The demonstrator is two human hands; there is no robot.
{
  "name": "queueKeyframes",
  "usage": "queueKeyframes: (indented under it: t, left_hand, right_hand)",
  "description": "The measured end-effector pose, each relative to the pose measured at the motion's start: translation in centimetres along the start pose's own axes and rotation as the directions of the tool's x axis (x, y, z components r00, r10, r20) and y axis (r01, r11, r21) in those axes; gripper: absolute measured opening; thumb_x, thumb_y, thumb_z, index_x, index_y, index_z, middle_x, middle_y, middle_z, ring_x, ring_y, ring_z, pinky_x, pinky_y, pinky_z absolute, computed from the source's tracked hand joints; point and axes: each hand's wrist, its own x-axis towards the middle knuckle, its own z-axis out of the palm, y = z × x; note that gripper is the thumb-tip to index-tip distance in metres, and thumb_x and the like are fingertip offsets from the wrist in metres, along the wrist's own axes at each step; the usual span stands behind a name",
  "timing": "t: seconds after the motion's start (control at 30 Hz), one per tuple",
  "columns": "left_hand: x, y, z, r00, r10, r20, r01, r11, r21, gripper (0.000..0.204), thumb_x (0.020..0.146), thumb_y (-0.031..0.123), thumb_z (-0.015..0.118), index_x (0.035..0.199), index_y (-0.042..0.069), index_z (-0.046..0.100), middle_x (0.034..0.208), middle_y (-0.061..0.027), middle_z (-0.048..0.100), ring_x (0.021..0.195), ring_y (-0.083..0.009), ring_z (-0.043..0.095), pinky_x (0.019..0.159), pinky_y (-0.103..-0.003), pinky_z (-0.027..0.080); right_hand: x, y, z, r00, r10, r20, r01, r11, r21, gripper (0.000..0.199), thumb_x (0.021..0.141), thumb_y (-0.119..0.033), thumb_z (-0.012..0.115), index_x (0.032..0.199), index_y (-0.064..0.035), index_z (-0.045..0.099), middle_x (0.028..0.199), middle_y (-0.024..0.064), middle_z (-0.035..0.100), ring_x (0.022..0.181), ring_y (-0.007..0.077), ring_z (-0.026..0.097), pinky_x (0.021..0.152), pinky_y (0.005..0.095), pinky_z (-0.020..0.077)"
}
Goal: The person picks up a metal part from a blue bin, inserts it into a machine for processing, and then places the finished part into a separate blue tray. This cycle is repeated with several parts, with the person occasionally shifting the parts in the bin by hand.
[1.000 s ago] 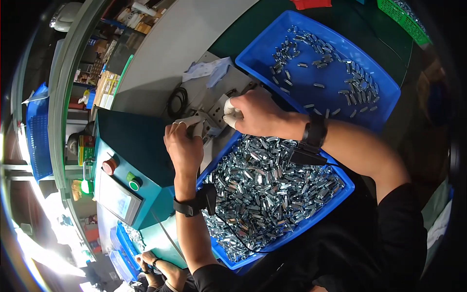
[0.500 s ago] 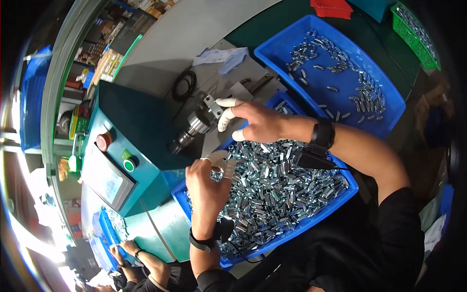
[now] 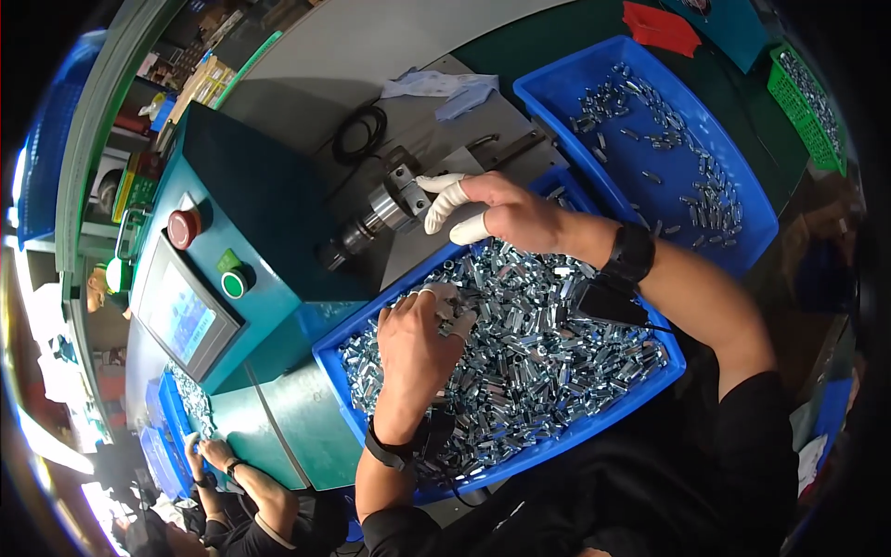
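Note:
My right hand (image 3: 520, 218), with white finger cots on thumb and fingers, is at the metal clamp block (image 3: 405, 188) of a machine. Its index fingertip is at the block's edge; thumb and fingers are apart, and I see nothing between them. Beside the block is a round metal chuck (image 3: 388, 206) on a shaft. Over the blue bin (image 3: 564, 436) full of small silvery metal parts (image 3: 520, 371), my left hand (image 3: 418, 343) is bent down with curled, cotted fingers. The fingertips meet the parts; what they hold, if anything, is hidden.
A teal machine housing (image 3: 264, 204) with a screen, a red knob (image 3: 184, 228) and a green button (image 3: 233, 284) stands left. A second blue bin (image 3: 640, 186) with scattered parts lies far right. Cloth (image 3: 455, 91) and black cable (image 3: 360, 135) lie behind. Another person's hands (image 3: 212, 453) work lower left.
My left hand has moved right and slightly up, its fingertips now among the parts. My right hand stays by the clamp block. The whole view has shifted a little.

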Motion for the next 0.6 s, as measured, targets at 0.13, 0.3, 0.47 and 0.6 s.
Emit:
queueKeyframes:
  t: [0.13,0.3,0.47,0.6]
  left_hand:
    - [0.4,0.1,0.3,0.999,-0.050,0.016,0.051,0.998,-0.035,0.028,0.070,0.016,0.077,0.094,0.007,0.067,0.076,-0.0064,0.065,0.068,-0.0231,0.061,0.065,-0.034,0.046]
    - [0.3,-0.4,0.6,0.998,-0.052,0.033,0.054,0.997,-0.050,0.027,0.070,0.015,0.077,0.094,0.006,0.068,0.078,-0.0074,0.065,0.068,-0.0230,0.061,0.066,-0.034,0.046]
    - [0.3,-0.4,0.3,1.000,0.004,0.025,-0.002,0.998,-0.062,0.027,0.068,0.010,0.076,0.093,0.005,0.069,0.079,-0.0081,0.066,0.069,-0.0231,0.061,0.066,-0.033,0.048]
    - [0.1,-0.4,0.0,0.998,0.052,0.024,-0.052,0.999,0.009,0.025,0.067,0.007,0.076,0.091,0.006,0.068,0.080,-0.0081,0.064,0.075,-0.0255,0.060,0.070,-0.035,0.048]
  right_hand:
    - [0.2,-0.3,-0.1,1.000,0.031,0.005,-0.031,0.998,0.049,0.020,0.077,-0.005,0.059,0.095,0.0005,0.067,0.114,0.0129,0.064,0.135,0.0321,0.036,0.109,0.0399,0.0280]
    - [0.1,0.3,0.1,0.996,0.067,-0.067,-0.056,0.987,0.150,0.022,0.078,-0.003,0.059,0.098,0.0010,0.065,0.115,0.0130,0.063,0.131,0.0281,0.040,0.106,0.0373,0.0326]
    - [0.2,0.8,-0.2,0.984,0.113,-0.137,-0.076,0.965,0.252,0.023,0.079,-0.001,0.059,0.102,0.0015,0.063,0.111,0.0113,0.062,0.115,0.0206,0.052,0.098,0.0326,0.0404]
    - [0.5,0.8,0.0,0.983,0.105,-0.152,-0.077,0.980,0.182,0.023,0.079,-0.001,0.060,0.101,0.0013,0.062,0.107,0.0089,0.063,0.103,0.0164,0.057,0.093,0.0300,0.0440]
